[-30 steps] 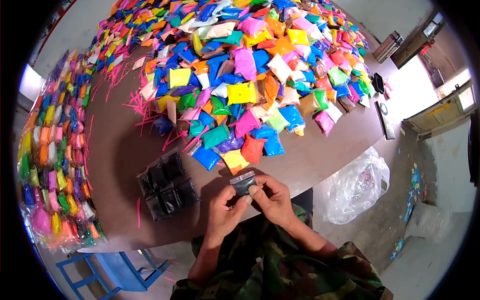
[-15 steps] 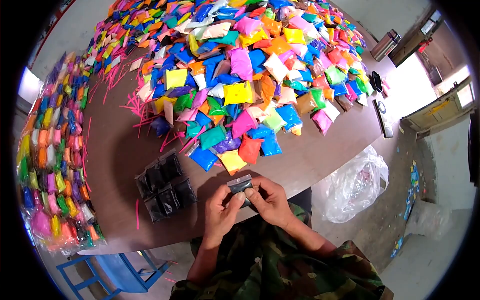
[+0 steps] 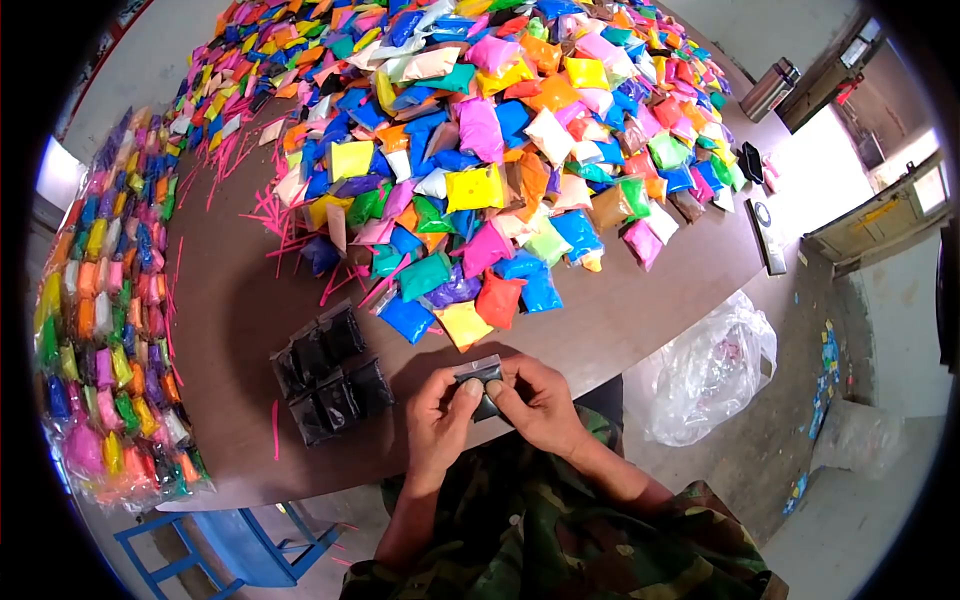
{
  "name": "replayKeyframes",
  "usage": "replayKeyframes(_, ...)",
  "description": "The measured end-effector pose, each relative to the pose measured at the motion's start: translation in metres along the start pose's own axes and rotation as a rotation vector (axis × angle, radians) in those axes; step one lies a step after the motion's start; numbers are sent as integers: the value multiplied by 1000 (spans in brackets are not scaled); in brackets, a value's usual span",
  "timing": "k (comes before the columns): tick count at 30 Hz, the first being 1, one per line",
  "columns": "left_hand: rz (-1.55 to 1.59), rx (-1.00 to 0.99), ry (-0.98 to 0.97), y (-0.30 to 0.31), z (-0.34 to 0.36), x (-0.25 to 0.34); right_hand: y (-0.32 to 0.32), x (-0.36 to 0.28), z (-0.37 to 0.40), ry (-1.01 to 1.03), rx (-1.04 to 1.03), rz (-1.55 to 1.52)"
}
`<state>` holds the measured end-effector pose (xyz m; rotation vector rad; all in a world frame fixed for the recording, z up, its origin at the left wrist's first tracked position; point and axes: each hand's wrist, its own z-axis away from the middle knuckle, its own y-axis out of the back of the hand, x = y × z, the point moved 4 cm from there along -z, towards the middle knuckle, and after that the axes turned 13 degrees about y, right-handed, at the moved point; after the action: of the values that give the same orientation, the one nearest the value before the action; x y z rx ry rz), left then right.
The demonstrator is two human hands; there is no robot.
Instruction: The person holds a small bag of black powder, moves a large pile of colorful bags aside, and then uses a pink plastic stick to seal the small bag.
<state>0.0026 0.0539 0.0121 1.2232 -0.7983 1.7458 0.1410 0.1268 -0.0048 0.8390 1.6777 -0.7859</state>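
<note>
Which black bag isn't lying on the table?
The black bag pinched between left hand and right hand; the other black bags lie together on the table.

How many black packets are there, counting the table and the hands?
The black packets lying on the table: 6
The held black packet, between left hand and right hand: 1
Total: 7

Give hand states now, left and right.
Left hand: closed, pinching the small black bag.
Right hand: closed, pinching the same bag from the other side.
</note>
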Motion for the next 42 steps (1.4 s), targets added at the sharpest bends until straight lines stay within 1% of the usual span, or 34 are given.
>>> replayKeyframes(3, 13, -13, -35, 1, -2, -7, 0, -7, -3, -7, -21, 30)
replayKeyframes(6, 13, -26, -47, 1, -1, -8, 0, -5, -3, 35, -10, 26)
replayKeyframes(9, 10, -40, -11, -4, 1, 3, 0, -7, -2, -23, 68, -67)
replayKeyframes(12, -61, -113, 32, -4, 1, 1, 1, -1, 0, -2, 105, -63)
replayKeyframes(15, -99, -85, -26, -1, -2, -6, -1, -1, -4, 48, 91, -49)
replayKeyframes(18, -87, -72, -30, 1, -5, -15, 0, -4, -4, -10, 31, -55)
replayKeyframes(22, -78, -60, -9, -3, -3, -8, 0, -7, -3, -67, 80, -132)
replayKeyframes(23, -143, -59, -36, -3, -3, -2, 1, -5, -1, -77, 92, -136)
replayKeyframes(24, -136, -72, -18, -3, -1, -2, 1, -3, 1, -88, 104, -141)
replayKeyframes(25, -121, -83, -37, -5, -1, -3, 1, -2, 4, -134, 143, -179)
replayKeyframes(26, -106, -95, -56, -5, -2, -5, 2, 3, 4, -65, 143, -128)
replayKeyframes(27, -144, -122, -32, -3, -3, -8, 0, 1, 4, -77, 150, -163)
replayKeyframes(28, -115, -120, -18, -2, -2, -8, -2, -1, 3, -91, 159, -195)
replayKeyframes(31, -48, -119, 2, -2, -3, -8, -6, -4, -3, -35, 123, -144)
replayKeyframes(34, -73, -135, -17, -2, -3, -5, -1, -6, -5, -118, 59, -121)
replayKeyframes(40, -127, -138, -138, -1, -2, -4, 1, 2, 1, -54, 110, -152)
replayKeyframes(42, -108, -135, -90, 1, -1, -1, -2, -1, -2, -10, 136, -139)
